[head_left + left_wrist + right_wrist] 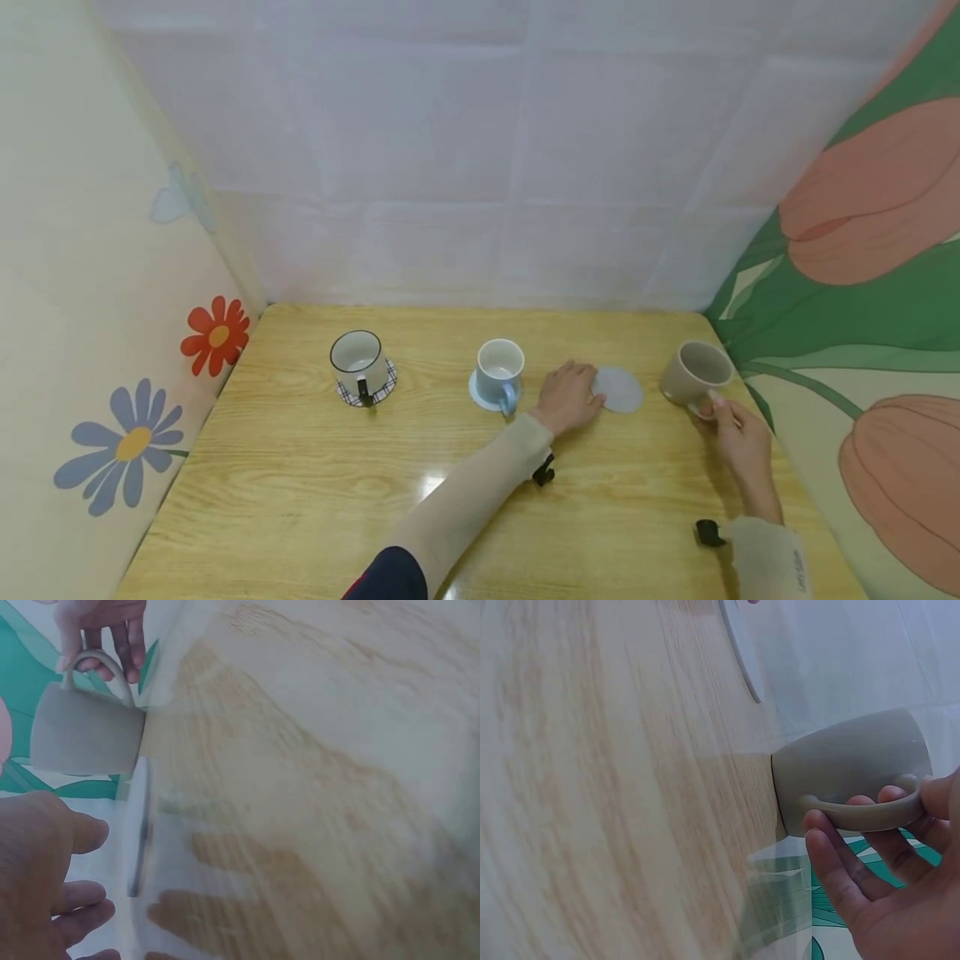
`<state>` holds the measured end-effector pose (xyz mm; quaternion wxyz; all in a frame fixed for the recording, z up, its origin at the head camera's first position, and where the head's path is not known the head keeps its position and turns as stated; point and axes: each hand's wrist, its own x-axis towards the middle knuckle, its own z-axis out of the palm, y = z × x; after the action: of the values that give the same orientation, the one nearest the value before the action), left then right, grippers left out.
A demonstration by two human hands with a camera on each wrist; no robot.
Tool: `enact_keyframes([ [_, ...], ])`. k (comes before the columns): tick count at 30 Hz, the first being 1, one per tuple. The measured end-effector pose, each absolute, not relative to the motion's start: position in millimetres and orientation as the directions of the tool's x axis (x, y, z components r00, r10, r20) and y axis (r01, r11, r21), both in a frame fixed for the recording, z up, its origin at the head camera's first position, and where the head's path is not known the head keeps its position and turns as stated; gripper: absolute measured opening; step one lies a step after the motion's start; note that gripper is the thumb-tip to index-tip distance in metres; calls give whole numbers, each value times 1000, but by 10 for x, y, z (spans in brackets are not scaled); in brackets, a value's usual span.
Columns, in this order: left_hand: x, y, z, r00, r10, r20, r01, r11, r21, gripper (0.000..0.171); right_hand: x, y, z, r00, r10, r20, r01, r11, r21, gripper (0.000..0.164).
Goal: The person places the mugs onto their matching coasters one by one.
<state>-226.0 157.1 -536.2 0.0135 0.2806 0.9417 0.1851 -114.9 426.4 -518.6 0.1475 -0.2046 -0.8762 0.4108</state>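
My right hand [742, 442] grips the handle of a grey-beige mug [682, 379] at the right side of the table. In the right wrist view, fingers [832, 859] curl around that handle, and the mug's base is at the tabletop. My left hand [566, 396] is just left of a round pale grey coaster [619, 390], with its fingers loosely bent and nothing between them. The left wrist view has the coaster [139, 825] edge-on between that hand and the mug [86, 731].
A small blue mug [495, 383] stands on a light blue coaster [480, 400] left of my left hand. Farther left, a white mug with a black rim [360, 367] sits on a checked coaster [388, 385]. A white sheet [465, 167] hangs behind the wooden table [300, 500].
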Motion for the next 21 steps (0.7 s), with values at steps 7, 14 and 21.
enact_keyframes([
  [7,-2305,1595,-5413,-856,517,15,493,807,326,57,-1167,4263,-5142,-878,472,75,256,597,-761,52],
  [14,-2329,1605,-5434,-852,524,19,502,805,317,56,-1171,4279,-5135,-881,468,62,261,592,-762,52],
  [21,-2284,1608,-5405,-843,538,13,524,815,246,56,-1148,4306,-5150,-889,453,68,254,610,-750,53],
])
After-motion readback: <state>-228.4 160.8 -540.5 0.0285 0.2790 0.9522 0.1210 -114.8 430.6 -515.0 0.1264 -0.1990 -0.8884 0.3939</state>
